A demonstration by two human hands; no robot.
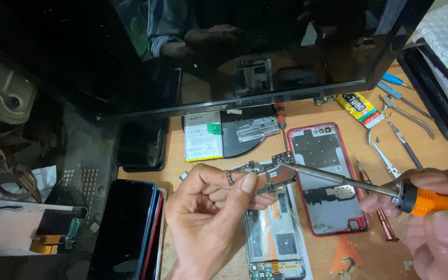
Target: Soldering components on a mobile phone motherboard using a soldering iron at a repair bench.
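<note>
Orange-handled, the screwdriver (359,185) is grasped in the right hand (436,218) at lower right, its tip set on the small circuit board (268,175) pinched in the left hand (208,207) at frame centre, so a screw is probably being worked, calling for steady alignment.
</note>
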